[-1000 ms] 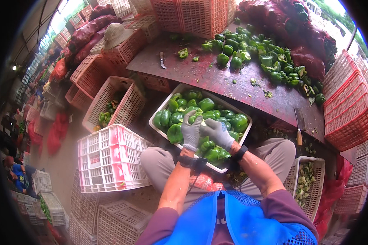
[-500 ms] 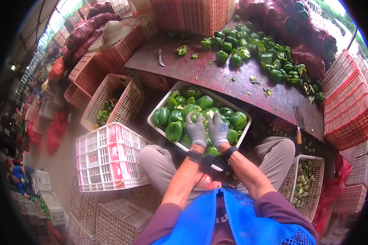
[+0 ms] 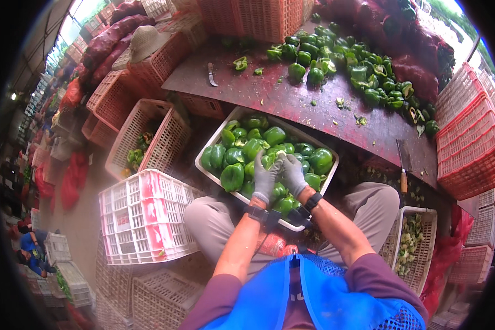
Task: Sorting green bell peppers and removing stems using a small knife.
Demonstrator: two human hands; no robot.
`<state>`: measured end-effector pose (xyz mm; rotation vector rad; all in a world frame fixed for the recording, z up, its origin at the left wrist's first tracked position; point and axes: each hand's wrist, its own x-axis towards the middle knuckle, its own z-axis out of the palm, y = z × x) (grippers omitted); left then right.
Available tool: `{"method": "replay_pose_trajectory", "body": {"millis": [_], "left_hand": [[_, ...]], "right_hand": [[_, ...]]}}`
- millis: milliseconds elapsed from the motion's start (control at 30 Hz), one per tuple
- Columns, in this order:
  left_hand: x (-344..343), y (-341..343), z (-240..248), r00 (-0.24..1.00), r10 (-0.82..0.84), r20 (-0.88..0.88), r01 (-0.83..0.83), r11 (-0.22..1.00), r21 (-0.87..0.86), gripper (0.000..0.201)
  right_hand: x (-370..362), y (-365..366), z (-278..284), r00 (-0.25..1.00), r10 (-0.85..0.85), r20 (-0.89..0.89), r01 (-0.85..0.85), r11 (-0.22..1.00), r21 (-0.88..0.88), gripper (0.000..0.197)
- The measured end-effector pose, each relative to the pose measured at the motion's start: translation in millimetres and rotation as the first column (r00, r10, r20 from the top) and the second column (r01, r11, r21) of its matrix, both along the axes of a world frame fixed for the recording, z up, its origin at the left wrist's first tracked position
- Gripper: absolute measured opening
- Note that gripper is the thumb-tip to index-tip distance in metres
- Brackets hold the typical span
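Observation:
A white crate (image 3: 205, 168) full of green bell peppers sits in front of me, between my knees. Over it, my left hand (image 3: 265, 180), in a grey glove, is closed round a green bell pepper (image 3: 268, 160). My right hand (image 3: 295, 175), gloved too, pinches at the right side of that pepper, thumb and fingers drawn together. Its fingertips partly hide the spot they grip. Loose whole peppers lie under and around both hands, such as a large green one (image 3: 232, 177) left of my left hand.
Beyond the crate stands a dark worktable (image 3: 247, 91) with a heap of peppers (image 3: 368, 77), a curved knife (image 3: 211, 75) and a wooden-handled cleaver (image 3: 403, 169). At left are a white crate (image 3: 143, 220) and a pink-and-white one (image 3: 140, 132). Pepper scraps fill a crate (image 3: 410, 247) at right.
Both hands have turned and drawn closer together over the pepper. My right fingers have moved from beside the left ones to pinch at it. The view has shifted slightly.

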<state>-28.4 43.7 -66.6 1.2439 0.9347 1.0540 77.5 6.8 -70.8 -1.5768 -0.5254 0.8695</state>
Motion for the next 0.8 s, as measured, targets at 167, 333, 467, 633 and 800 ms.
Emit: {"method": "replay_pose_trajectory", "body": {"millis": [167, 333, 467, 633, 800], "left_hand": [[-33, 9, 14, 0.976, -0.216, -0.029, 0.206, 0.956, -0.209, 0.064], [-39, 28, -3, 0.927, -0.254, -0.275, 0.240, 0.967, -0.082, 0.055], [-42, 29, -5, 0.941, -0.336, 0.036, 0.320, 0.853, -0.413, 0.057], [-37, 26, 2, 0.825, -0.455, 0.334, 0.563, 0.707, -0.428, 0.061], [-30, 20, 11, 0.762, -0.604, 0.232, 0.647, 0.699, -0.305, 0.050]], "right_hand": [[-11, -6, 20, 0.934, 0.127, -0.333, -0.145, 0.989, -0.030, 0.030], [11, -6, 35, 0.733, 0.021, -0.680, -0.064, 0.997, -0.037, 0.021], [17, -10, 57, 0.956, 0.262, 0.128, -0.257, 0.965, -0.061, 0.022], [40, -10, 53, 0.210, 0.328, 0.921, -0.486, 0.852, -0.193, 0.032], [42, -17, 50, -0.018, 0.420, 0.907, -0.490, 0.788, -0.374, 0.020]]}}
